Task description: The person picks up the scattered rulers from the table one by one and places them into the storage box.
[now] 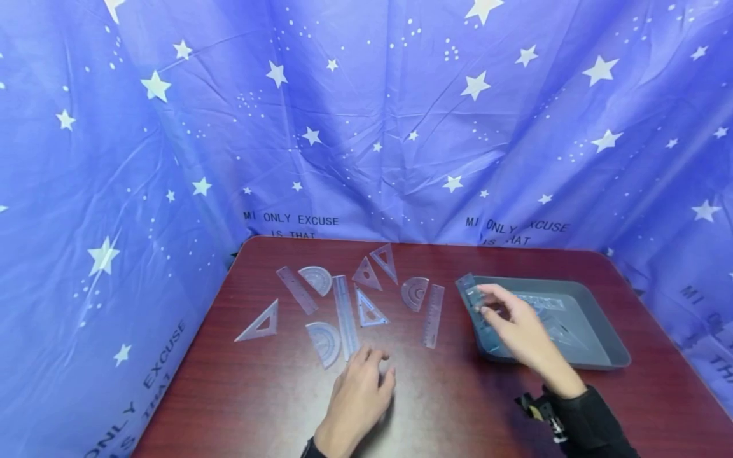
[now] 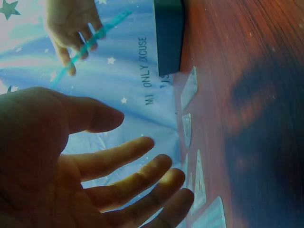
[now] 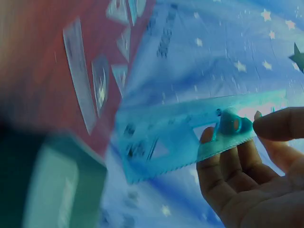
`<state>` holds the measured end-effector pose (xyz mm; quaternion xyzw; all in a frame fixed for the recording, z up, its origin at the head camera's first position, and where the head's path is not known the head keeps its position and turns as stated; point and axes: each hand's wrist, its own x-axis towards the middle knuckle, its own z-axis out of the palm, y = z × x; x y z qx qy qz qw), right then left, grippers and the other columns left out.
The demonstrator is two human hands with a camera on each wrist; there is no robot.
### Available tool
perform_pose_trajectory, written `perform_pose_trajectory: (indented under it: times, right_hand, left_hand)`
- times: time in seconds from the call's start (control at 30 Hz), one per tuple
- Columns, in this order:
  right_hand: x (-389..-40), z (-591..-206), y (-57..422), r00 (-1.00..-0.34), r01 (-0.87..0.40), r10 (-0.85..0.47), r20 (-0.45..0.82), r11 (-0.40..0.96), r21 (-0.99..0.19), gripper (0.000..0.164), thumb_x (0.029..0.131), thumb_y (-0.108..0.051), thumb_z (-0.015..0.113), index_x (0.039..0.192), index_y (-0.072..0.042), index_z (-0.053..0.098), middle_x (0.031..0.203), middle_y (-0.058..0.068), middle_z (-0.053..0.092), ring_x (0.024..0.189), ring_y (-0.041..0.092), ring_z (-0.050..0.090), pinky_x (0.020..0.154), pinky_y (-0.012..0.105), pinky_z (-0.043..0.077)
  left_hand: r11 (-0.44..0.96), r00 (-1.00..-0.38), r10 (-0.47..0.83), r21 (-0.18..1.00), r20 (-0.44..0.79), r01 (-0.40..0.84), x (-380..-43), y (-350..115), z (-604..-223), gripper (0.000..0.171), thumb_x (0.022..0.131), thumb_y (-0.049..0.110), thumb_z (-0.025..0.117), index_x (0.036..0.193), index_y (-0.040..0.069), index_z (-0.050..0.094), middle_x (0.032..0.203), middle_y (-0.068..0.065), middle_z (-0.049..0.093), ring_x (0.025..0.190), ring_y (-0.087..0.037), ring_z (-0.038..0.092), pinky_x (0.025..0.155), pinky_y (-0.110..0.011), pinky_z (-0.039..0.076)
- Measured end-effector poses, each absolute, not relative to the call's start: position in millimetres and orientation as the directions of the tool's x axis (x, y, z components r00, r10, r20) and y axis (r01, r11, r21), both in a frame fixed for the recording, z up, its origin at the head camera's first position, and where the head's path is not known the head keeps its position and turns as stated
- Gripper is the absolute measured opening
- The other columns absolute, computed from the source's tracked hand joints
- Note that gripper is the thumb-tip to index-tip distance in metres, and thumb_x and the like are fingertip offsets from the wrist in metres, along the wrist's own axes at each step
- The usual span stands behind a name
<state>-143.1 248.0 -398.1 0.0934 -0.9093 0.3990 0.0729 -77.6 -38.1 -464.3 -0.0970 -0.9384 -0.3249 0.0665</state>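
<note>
My right hand [image 1: 527,337] pinches a translucent teal stencil ruler [image 3: 166,137] between thumb and fingers. The ruler has cut-out shapes and a wavy edge, and it is raised over the left side of a grey tray [image 1: 607,318]. My left hand [image 1: 357,394] is held over the table with its fingers loosely spread and nothing in them. Just beyond its fingertips lies a long clear ruler [image 1: 345,312], with a clear protractor [image 1: 324,343] to the left and a set square [image 1: 369,310] to the right.
Inside the tray lie a clear ruler [image 1: 541,301] and clear flat pieces. Across the dark red table [image 1: 229,394] are more tools, including a far-left set square [image 1: 265,323], a short ruler [image 1: 434,315] and a protractor [image 1: 415,293]. A starry blue curtain [image 1: 366,127] hangs behind.
</note>
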Motion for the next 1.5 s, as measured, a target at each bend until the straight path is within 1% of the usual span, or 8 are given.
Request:
perform_pose_trajectory:
  times: [0.2, 0.47, 0.67, 0.87, 1.0, 1.1, 1.23, 1.5]
  right_hand:
    - [-157.8, -383.0, 281.8, -0.952, -0.283, -0.174, 0.253, 0.817, -0.503, 0.034, 0.100, 0.002, 0.062, 0.133, -0.005, 0.069, 0.111, 0.018, 0.077, 0.089, 0.024, 0.071, 0.064, 0.027, 0.051]
    - [-189.3, -385.0, 320.4, -0.932, -0.351, -0.312, 0.182, 0.904, -0.245, 0.026, 0.093, 0.006, 0.067, 0.117, 0.000, 0.073, 0.107, 0.020, 0.075, 0.077, 0.019, 0.060, 0.065, 0.038, 0.051]
    - [-210.7, -399.2, 342.1, -0.941, -0.324, -0.338, -0.005, 0.906, -0.274, 0.023, 0.089, 0.009, 0.063, 0.106, -0.002, 0.074, 0.090, 0.009, 0.073, 0.073, 0.017, 0.059, 0.064, 0.039, 0.056]
    - [-220.7, -408.0, 356.0, -0.898, -0.297, -0.385, -0.213, 0.888, -0.352, 0.031, 0.086, 0.014, 0.051, 0.099, -0.005, 0.072, 0.094, 0.011, 0.074, 0.070, 0.017, 0.059, 0.058, 0.031, 0.052]
    - [-226.9, -420.6, 360.6, -0.873, -0.308, -0.406, -0.270, 0.889, -0.340, 0.032, 0.082, 0.013, 0.048, 0.092, -0.008, 0.070, 0.089, 0.004, 0.070, 0.068, 0.014, 0.051, 0.060, 0.028, 0.046]
    - [-230.8, -430.1, 364.1, -0.861, -0.334, -0.423, -0.281, 0.889, -0.313, 0.025, 0.084, 0.009, 0.055, 0.088, -0.010, 0.070, 0.087, 0.000, 0.069, 0.075, 0.014, 0.055, 0.066, 0.030, 0.048]
    - [-234.3, -436.8, 365.5, -0.861, -0.314, -0.398, -0.316, 0.906, -0.285, 0.021, 0.085, 0.007, 0.063, 0.093, -0.010, 0.072, 0.094, 0.004, 0.072, 0.083, 0.018, 0.062, 0.071, 0.037, 0.055]
    - [-239.4, -443.1, 364.9, -0.864, -0.285, -0.366, -0.345, 0.922, -0.263, 0.023, 0.081, 0.009, 0.065, 0.095, -0.009, 0.071, 0.095, 0.005, 0.071, 0.087, 0.022, 0.064, 0.076, 0.043, 0.059]
  left_hand:
    - [0.777, -0.977, 0.156, 0.592, 0.147, 0.213, -78.7, -42.9, -466.7, 0.022, 0.097, 0.024, 0.075, 0.114, 0.010, 0.077, 0.113, -0.005, 0.074, 0.106, -0.026, 0.070, 0.087, -0.049, 0.062]
    - [0.784, -0.978, 0.161, 0.584, 0.132, 0.208, -81.7, -45.3, -467.2, 0.023, 0.098, 0.025, 0.074, 0.115, 0.010, 0.078, 0.115, -0.007, 0.073, 0.108, -0.029, 0.070, 0.088, -0.051, 0.061]
    - [0.791, -0.975, 0.175, 0.570, 0.135, 0.221, -82.2, -44.2, -468.1, 0.021, 0.098, 0.025, 0.075, 0.112, 0.010, 0.078, 0.114, -0.008, 0.073, 0.106, -0.028, 0.070, 0.088, -0.049, 0.061]
    - [0.795, -0.974, 0.185, 0.562, 0.132, 0.227, -82.9, -43.7, -468.5, 0.021, 0.098, 0.025, 0.074, 0.112, 0.010, 0.077, 0.111, -0.007, 0.072, 0.104, -0.026, 0.069, 0.087, -0.048, 0.061]
    - [0.796, -0.974, 0.185, 0.560, 0.134, 0.228, -83.1, -44.4, -468.6, 0.021, 0.098, 0.025, 0.074, 0.112, 0.009, 0.077, 0.110, -0.007, 0.072, 0.103, -0.026, 0.068, 0.087, -0.048, 0.060]
    - [0.799, -0.972, 0.191, 0.553, 0.139, 0.236, -82.9, -45.3, -468.9, 0.022, 0.097, 0.024, 0.074, 0.112, 0.008, 0.077, 0.111, -0.007, 0.072, 0.102, -0.026, 0.068, 0.087, -0.047, 0.060]
    - [0.803, -0.971, 0.190, 0.545, 0.147, 0.240, -82.8, -46.1, -469.7, 0.022, 0.097, 0.024, 0.075, 0.111, 0.008, 0.078, 0.111, -0.008, 0.072, 0.101, -0.026, 0.068, 0.086, -0.046, 0.060]
    - [0.806, -0.975, 0.181, 0.548, 0.131, 0.223, -83.6, -47.8, -470.6, 0.021, 0.098, 0.024, 0.074, 0.111, 0.009, 0.077, 0.113, -0.008, 0.073, 0.103, -0.027, 0.068, 0.088, -0.048, 0.059]
